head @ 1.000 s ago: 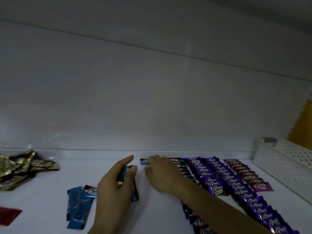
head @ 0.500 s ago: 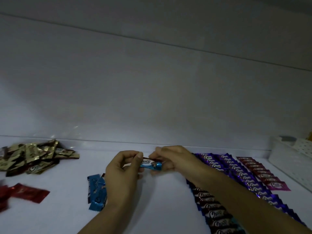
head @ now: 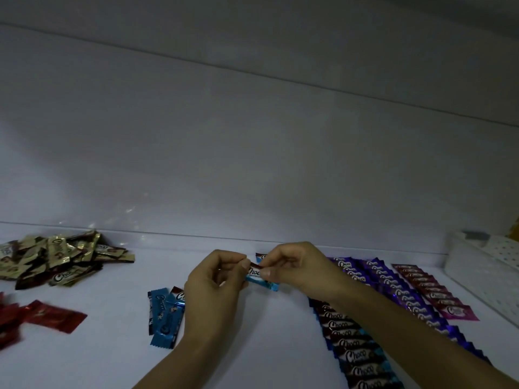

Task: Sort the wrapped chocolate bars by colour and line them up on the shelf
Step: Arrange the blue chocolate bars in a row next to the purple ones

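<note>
A blue chocolate bar [head: 259,277] is held just left of the line of blue bars [head: 354,349], above the white shelf [head: 112,360]. One end is pinched by the curled fingers of the left hand [head: 213,287], the other end by the right hand [head: 297,268]. Loose blue bars [head: 164,315] are seen further left.

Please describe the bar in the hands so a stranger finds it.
On the white shelf, look left of the sorted rows. There the left hand and right hand pinch one blue bar; every other bar lies unheld.
</note>
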